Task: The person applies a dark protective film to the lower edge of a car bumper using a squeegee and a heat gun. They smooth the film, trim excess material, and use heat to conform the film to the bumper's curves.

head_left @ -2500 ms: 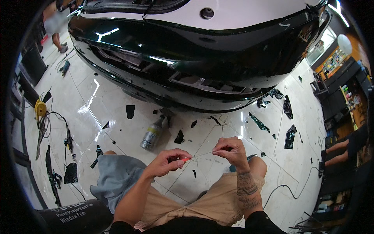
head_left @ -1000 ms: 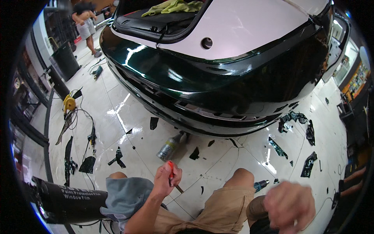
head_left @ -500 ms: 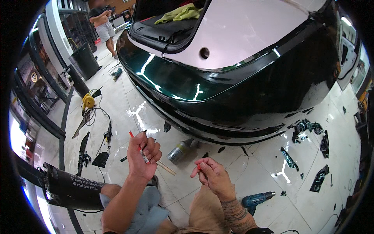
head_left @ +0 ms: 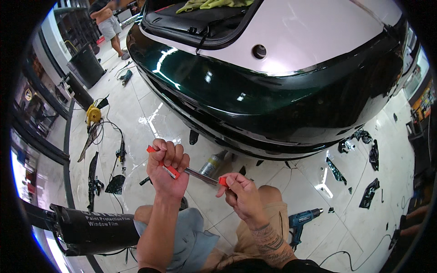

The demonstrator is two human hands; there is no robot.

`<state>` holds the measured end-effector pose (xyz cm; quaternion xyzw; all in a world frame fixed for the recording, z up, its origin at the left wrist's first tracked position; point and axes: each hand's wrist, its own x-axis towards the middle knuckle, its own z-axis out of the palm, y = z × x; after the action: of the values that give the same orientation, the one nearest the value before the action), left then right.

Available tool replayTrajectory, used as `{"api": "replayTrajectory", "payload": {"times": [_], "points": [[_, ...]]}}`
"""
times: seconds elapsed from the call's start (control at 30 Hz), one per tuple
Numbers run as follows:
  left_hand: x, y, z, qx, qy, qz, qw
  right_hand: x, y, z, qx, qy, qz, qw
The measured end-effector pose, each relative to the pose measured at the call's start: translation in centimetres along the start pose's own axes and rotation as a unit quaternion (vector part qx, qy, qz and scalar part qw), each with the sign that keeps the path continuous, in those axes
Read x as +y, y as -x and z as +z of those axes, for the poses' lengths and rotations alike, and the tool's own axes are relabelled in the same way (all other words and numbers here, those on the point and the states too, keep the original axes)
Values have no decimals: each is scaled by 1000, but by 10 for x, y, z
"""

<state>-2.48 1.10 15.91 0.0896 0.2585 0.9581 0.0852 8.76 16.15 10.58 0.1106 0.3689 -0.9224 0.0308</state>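
My left hand (head_left: 167, 175) is closed in a fist around a slim red-and-silver tool (head_left: 200, 176) that looks like a cutter knife; its red part pokes out above the thumb and its metal shaft points right. My right hand (head_left: 243, 195) pinches a small red piece, like an end cap (head_left: 223, 181), close to the shaft's tip. I cannot tell whether the two touch. Beyond both hands is the car's rear bumper (head_left: 255, 102), glossy dark green below a pale body panel (head_left: 296, 36).
A bottle (head_left: 213, 164) stands below the bumper. A blue heat gun (head_left: 302, 219) lies right of my knee, dark film scraps (head_left: 369, 193) farther right. At left are a black film roll (head_left: 100, 234), cables and a yellow blower (head_left: 93, 114). Another person (head_left: 109, 27) stands far left.
The tool has turned in my left hand, showing more red and its silver shaft. My right hand has come left with the red piece, nearer the shaft's tip. The view has shifted slightly.
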Motion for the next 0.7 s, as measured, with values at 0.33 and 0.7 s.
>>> {"api": "replayTrajectory", "payload": {"times": [0.33,0.7], "points": [[-12,0,-3,-15,-17,-41,999,0,-3,-12,7,55,-87,995],[-29,13,-7,-97,-202,-194,955,-60,-14,25,-54,278,-223,933]]}}
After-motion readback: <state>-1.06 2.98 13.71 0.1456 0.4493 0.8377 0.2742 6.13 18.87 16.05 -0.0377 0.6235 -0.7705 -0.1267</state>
